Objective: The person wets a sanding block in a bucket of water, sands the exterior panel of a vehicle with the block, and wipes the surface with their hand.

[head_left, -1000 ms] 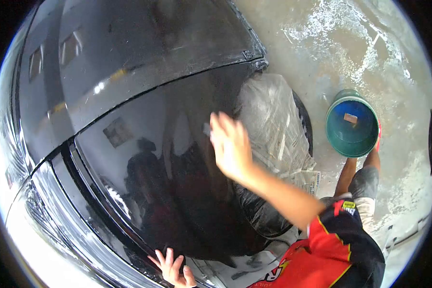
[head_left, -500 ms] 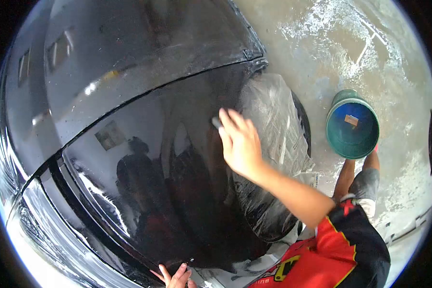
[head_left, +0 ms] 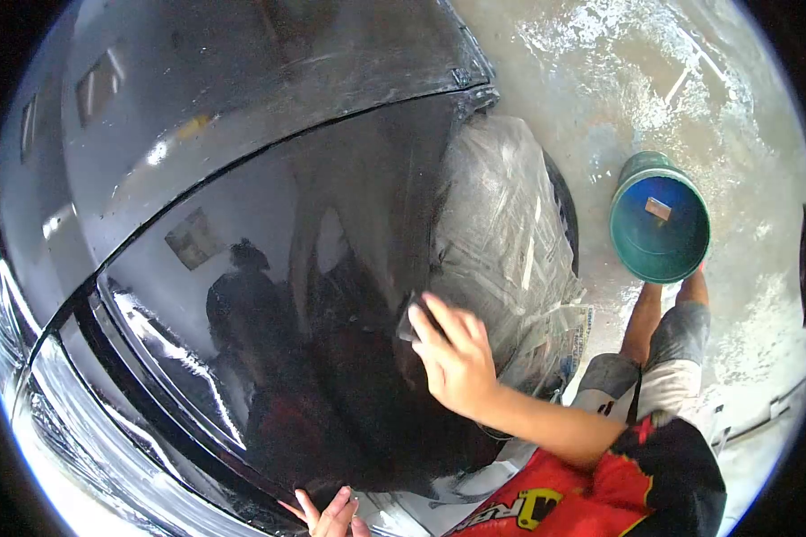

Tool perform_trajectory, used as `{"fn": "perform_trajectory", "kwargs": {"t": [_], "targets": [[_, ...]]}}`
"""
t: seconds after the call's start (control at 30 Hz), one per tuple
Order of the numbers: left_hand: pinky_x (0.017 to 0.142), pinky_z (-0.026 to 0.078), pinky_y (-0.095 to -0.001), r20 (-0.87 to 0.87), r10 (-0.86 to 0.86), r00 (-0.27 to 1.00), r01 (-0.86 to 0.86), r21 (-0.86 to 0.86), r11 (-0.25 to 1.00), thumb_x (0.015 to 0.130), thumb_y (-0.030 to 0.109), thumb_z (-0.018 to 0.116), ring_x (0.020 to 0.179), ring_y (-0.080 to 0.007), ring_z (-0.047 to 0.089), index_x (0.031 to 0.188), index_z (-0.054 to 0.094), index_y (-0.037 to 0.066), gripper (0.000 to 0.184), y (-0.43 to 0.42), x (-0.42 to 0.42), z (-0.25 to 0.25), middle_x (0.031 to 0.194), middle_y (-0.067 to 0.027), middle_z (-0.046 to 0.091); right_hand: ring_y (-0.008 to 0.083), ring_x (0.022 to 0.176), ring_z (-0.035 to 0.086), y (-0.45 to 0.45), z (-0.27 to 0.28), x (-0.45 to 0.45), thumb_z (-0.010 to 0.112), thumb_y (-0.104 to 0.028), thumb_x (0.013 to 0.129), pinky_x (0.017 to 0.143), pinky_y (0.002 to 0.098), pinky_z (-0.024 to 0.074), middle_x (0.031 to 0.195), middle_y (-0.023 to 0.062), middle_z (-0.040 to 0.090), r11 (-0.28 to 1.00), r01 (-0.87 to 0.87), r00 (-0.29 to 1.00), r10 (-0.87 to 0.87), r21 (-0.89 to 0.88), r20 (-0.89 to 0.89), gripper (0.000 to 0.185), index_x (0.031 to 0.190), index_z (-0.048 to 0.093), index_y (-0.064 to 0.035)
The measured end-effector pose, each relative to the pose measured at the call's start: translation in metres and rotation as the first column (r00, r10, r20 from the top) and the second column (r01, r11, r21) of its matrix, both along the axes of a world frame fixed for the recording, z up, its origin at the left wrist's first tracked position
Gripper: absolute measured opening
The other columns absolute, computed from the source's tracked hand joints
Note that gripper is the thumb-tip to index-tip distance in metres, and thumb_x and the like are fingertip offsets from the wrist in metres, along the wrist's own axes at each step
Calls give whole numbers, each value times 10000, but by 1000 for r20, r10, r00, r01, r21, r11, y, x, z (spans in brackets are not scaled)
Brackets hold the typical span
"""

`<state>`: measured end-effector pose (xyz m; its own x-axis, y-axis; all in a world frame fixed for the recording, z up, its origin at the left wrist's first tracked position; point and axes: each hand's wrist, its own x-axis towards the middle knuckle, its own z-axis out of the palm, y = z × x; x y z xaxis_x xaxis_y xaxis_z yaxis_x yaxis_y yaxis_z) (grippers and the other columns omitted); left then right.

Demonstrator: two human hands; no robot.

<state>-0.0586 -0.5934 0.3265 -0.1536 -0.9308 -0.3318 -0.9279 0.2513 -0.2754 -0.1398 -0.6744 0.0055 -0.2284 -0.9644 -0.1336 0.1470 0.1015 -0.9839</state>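
My right hand (head_left: pixel 461 367) presses a small dark pad (head_left: pixel 409 315) against the glossy black car panel (head_left: pixel 349 259), close to the wheel arch. Fingers cover most of the pad, so its exact kind is hidden. At the bottom of the view, my left hand (head_left: pixel 331 516) rests by the panel's lower edge with its fingers apart. Crinkled clear plastic sheeting (head_left: pixel 497 206) covers the wheel just right of my right hand. Part of the panel mirrors a dark silhouette.
On the wet, white-stained floor (head_left: pixel 600 72) stands a green bucket (head_left: pixel 640 167) with a small brownish block (head_left: pixel 658 209) in it. My legs (head_left: pixel 667 327) show below it. A seam (head_left: pixel 269 159) divides the panel from the bodywork beyond.
My right hand has slid the pad down along the panel, toward me. My left hand stays at the lower edge. The view has shifted slightly.
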Motion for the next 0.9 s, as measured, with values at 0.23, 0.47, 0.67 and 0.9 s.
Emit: {"fn": "perform_trajectory", "kwargs": {"t": [0.23,0.47,0.67,0.9], "targets": [[1202,-25,-713,13,9,1000,-9,6,1000,907,158,583,1352,-548,494,952,793,15,258,-1,-3,-1,1087,-115,781,429,1126,582,-154,-132,-9,574,-170,980,963,520,464,1374,242,594,962,249,964,-235,111,-123,418,1376,618,-44],[1179,63,-768,40,-11,999,9,45,999,923,159,602,1240,-466,614,979,785,33,229,3,4,2,1072,-101,779,411,1137,592,-83,-64,0,628,-175,943,977,525,473,1410,225,576,982,182,980,-177,52,-90,466,1399,609,-76],[1162,91,-791,94,-78,993,73,49,996,920,146,607,1190,-405,655,985,776,35,213,-1,-3,-3,1077,-98,775,439,1109,611,-237,-240,-8,551,-245,999,935,548,509,1287,165,652,884,290,955,-240,368,-174,413,1373,604,-78],[1146,20,-804,145,-1,989,-13,98,995,949,235,584,1307,-526,536,1008,774,56,268,4,-1,5,1157,-81,761,413,1155,617,-203,-201,-9,578,-199,993,1030,479,481,1337,217,644,917,304,944,-253,257,-212,382,1331,661,-40]]}}
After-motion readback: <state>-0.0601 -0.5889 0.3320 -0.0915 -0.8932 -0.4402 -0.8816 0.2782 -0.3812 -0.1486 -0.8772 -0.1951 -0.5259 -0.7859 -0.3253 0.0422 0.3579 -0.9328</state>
